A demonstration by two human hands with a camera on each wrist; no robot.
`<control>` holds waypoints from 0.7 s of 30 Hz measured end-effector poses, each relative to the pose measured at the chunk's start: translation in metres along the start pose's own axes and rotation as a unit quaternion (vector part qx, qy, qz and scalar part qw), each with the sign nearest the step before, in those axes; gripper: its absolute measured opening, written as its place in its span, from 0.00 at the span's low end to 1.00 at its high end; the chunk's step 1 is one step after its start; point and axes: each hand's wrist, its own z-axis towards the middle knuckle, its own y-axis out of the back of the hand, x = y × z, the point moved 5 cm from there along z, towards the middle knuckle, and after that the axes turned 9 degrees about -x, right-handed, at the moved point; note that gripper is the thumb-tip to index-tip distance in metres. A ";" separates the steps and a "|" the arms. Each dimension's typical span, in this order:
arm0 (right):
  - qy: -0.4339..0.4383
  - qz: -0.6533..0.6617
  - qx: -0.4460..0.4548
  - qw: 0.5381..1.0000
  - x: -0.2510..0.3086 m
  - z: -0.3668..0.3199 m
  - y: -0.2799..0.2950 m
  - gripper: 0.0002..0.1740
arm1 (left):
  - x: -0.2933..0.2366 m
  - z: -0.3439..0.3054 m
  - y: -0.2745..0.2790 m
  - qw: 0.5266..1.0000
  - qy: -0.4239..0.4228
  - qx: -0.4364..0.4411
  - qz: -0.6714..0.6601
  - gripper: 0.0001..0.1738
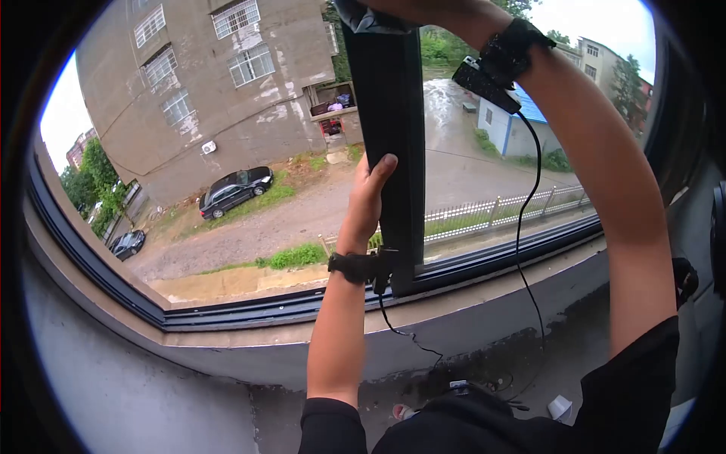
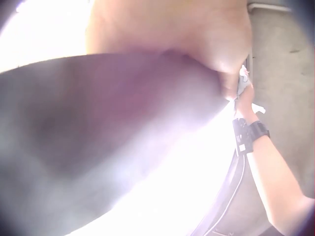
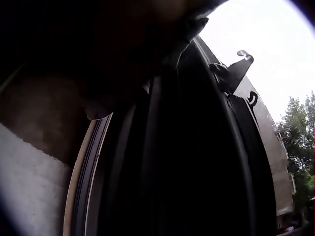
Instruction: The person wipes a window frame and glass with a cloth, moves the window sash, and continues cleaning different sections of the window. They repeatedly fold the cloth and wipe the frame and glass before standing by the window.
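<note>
A dark window sash frame (image 1: 389, 113) stands upright between two panes. My left hand (image 1: 364, 204) grips its left edge, thumb on the near face and the other fingers hidden behind it. In the left wrist view that hand (image 2: 172, 27) lies over the blurred dark frame (image 2: 98, 113). High up, my right hand (image 2: 244, 102) holds a cloth (image 2: 242, 84) against the frame's upper part. The head view cuts off most of the right hand, but the greyish cloth (image 1: 370, 19) shows at the top edge. In the right wrist view the hand is a dark shape.
A window sill (image 1: 249, 337) and track (image 1: 242, 314) run along the bottom. Cables (image 1: 537, 159) hang from both wrist cameras. A metal latch (image 3: 238, 71) juts from the frame. A white container (image 1: 560, 407) sits on the floor. Outside are a building (image 1: 204, 91) and parked cars (image 1: 236, 191).
</note>
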 end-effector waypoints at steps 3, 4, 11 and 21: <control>0.017 0.024 -0.004 1.000 0.034 -0.050 -0.001 0.30 | -0.010 -0.007 -0.002 0.994 -0.091 -0.060 0.022 0.34; 0.037 0.016 -0.029 0.999 0.046 -0.070 -0.012 0.30 | -0.015 -0.010 -0.005 0.988 -0.123 -0.084 0.028 0.34; 0.079 0.113 -0.014 0.990 0.070 -0.138 0.016 0.20 | -0.016 -0.016 0.027 0.966 -0.160 -0.160 0.122 0.31; -0.112 -0.079 -0.047 0.989 -0.138 -0.211 0.127 0.27 | -0.014 -0.034 0.078 0.908 -0.147 -0.363 0.149 0.35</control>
